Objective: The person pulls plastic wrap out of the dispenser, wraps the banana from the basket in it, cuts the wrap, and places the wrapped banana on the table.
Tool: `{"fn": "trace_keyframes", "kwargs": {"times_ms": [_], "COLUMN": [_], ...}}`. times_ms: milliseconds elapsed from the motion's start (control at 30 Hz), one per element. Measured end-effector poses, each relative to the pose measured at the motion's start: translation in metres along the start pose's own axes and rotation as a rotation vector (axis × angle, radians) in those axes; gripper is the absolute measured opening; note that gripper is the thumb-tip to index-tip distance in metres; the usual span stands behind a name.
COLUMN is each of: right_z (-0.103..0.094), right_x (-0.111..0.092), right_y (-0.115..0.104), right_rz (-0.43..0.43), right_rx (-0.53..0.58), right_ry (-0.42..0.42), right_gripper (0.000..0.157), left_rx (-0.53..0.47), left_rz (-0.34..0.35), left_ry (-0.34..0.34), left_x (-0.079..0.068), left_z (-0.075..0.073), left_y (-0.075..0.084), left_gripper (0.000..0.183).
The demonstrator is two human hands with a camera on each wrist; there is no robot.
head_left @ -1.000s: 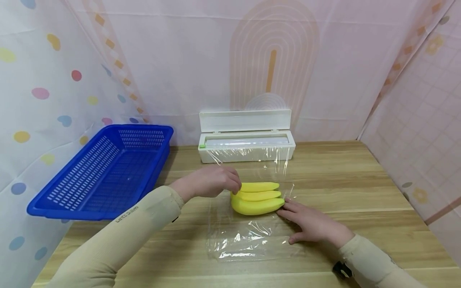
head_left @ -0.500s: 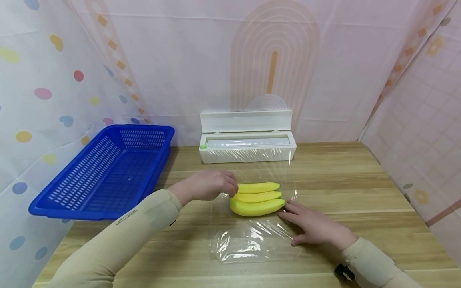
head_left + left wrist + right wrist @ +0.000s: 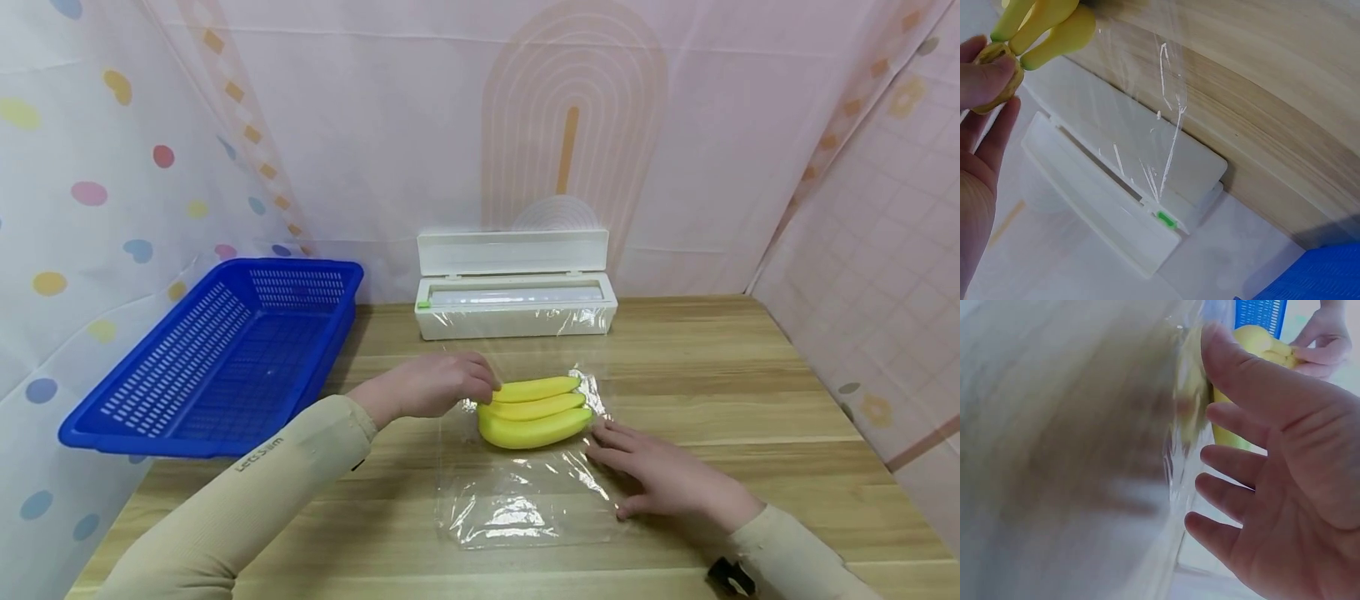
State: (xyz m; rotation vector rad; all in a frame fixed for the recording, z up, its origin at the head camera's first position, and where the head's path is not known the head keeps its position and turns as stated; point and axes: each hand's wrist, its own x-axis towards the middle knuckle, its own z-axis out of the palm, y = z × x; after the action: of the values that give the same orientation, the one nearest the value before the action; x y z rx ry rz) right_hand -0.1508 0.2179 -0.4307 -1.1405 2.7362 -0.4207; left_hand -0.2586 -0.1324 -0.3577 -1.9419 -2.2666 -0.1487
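A bunch of three yellow bananas (image 3: 534, 427) with greenish tips lies on a sheet of clear plastic wrap (image 3: 510, 508). My left hand (image 3: 427, 386) pinches the bunch by its crown (image 3: 999, 78), thumb on one side and fingers on the other, as the left wrist view shows. To the right of the banana tips is my right hand (image 3: 671, 475), fingers spread and a little bent, near the edge of the wrap. Whether its fingertips touch the wrap cannot be told. The wrap runs back to a white dispenser box (image 3: 517, 325) with its lid raised.
At the left stands a blue plastic basket (image 3: 315, 375) with slotted sides. A green cutter slider (image 3: 423, 305) sits at the left end of the dispenser. Patterned cloth (image 3: 375, 150) hangs behind and at both sides of the wooden table (image 3: 750, 400).
My right hand has drawn back slightly to the right, away from the banana tips. The tips have tilted up a little toward the dispenser, while my left hand keeps its pinch.
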Motion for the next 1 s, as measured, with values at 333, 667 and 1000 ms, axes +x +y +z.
{"fn": "trace_keyframes", "kwargs": {"times_ms": [333, 667, 1000], "right_z": [-0.004, -0.007, -0.011], "right_x": [-0.006, -0.014, -0.026], "right_y": [-0.002, 0.0, 0.007], "right_rz": [-0.028, -0.089, -0.16], "right_rx": [0.012, -0.041, -0.133], "right_ry": [0.056, 0.159, 0.263], "right_gripper": [0.082, 0.073, 0.066], "left_rx": [0.007, -0.031, 0.065], "left_rz": [-0.165, -0.378, -0.437], "left_ry": [-0.032, -0.118, -0.104], "left_x": [-0.013, -0.034, -0.063], "left_z": [0.001, -0.008, -0.017], "left_y": [-0.002, 0.006, 0.027], "left_gripper": [0.063, 0.083, 0.049]}}
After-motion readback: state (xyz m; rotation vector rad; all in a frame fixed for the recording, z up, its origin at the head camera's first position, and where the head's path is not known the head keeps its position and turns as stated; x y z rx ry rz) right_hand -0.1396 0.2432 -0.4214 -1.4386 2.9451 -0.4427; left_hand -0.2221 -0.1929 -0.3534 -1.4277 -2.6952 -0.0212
